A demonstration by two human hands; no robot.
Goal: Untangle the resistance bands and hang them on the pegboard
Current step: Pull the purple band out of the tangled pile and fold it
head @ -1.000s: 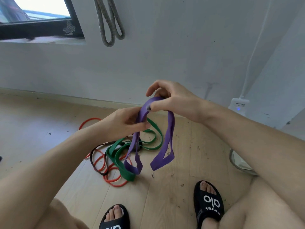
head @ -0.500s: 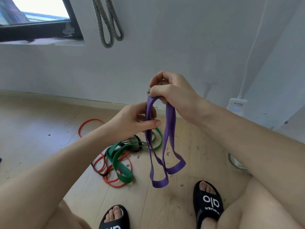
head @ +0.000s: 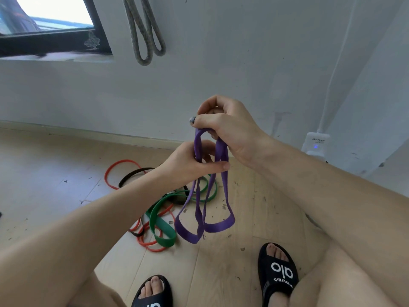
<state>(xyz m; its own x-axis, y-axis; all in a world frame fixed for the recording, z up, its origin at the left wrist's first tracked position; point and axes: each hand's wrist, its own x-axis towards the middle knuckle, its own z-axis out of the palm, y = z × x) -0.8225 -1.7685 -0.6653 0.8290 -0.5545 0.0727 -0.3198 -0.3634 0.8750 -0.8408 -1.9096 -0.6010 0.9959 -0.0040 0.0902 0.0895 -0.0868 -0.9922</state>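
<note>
My right hand fingers curl tight around the top of the flat purple rubber band. My left hand pinches its strands lower down. It dangles in two loops above the wooden floor, near the tangled green, red and black bands.

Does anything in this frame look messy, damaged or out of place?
Yes. The red, black and wide green rubber resistance bands lie knotted together on the wooden floor, which is littered with small dark flecks. The purple band, held by both hands, hangs doubled but looks undamaged.
</note>
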